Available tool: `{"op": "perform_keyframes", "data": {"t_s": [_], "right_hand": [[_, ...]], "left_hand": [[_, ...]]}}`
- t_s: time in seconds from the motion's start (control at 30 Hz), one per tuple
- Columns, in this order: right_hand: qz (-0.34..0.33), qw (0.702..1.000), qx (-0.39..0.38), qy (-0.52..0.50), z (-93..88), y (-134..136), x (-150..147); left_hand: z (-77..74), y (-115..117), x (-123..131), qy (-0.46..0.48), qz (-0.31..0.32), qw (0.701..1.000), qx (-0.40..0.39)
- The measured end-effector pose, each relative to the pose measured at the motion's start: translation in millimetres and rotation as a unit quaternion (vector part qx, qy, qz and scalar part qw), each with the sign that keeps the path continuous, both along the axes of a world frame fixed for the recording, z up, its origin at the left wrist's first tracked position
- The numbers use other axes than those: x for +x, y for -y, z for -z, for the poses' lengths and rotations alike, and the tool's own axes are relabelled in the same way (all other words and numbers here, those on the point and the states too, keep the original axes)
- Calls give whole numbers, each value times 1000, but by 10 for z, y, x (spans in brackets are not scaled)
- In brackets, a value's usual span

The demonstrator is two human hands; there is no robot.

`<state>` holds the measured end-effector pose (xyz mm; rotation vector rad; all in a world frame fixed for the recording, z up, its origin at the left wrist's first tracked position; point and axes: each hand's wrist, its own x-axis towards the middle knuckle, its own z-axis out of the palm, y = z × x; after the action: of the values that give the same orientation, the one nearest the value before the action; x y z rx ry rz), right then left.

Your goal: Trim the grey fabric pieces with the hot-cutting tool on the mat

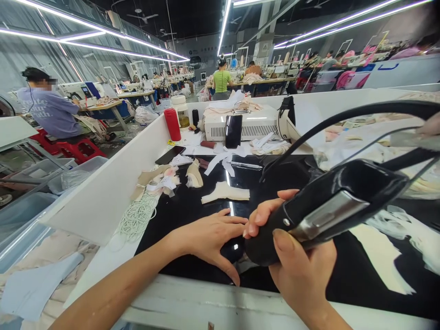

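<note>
My right hand (299, 266) is wrapped round a black corded hand tool (330, 206) with a silver metal lever on its side; its exact kind I cannot make out. The tool slants up to the right over the black glossy tabletop (182, 229), and a thick cable arches above it. Close to the tool's lower left end, my left hand (213, 236) lies with fingers spread on the tabletop, holding nothing that I can see. Just beyond its fingertips is a stack of cut cream fabric pieces (227, 192). What lies beneath the tool is largely hidden.
Pale elastic cord (137, 217) lies in a tangle at left. A phone (233, 130) leans on a white machine (254, 121) behind; a red bottle (172, 124) and a pen (245, 165) are nearby. More cream fabric (381, 256) sits at right. Low white walls (113, 183) border the table.
</note>
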<state>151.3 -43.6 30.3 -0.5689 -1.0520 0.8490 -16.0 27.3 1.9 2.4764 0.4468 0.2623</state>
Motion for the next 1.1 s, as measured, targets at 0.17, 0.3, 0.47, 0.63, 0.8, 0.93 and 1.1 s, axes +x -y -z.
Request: {"op": "perform_keyframes", "data": {"t_s": [0.17,0.3,0.47,0.63,0.8,0.93,1.1], "right_hand": [[42,999,-26,-10,-82,-32,186],[107,993,-43,-17,-161,-90,373],[159,986,-53,-18,-195,-161,514],[159,986,-42,-5,-160,-163,532],[140,990,-32,10,-101,-186,466],[152,988,-14,14,-84,-258,417],[151,988,-14,3,-69,-324,399]], "left_hand": [[-2,0,-52,32,7,999,26],[-54,-30,-105,27,20,996,84],[-85,-110,-183,21,13,990,142],[-37,-162,-254,-11,-83,960,269],[30,-45,-159,35,-182,931,316],[28,149,59,66,-178,961,200],[89,309,305,53,-171,979,95]]}}
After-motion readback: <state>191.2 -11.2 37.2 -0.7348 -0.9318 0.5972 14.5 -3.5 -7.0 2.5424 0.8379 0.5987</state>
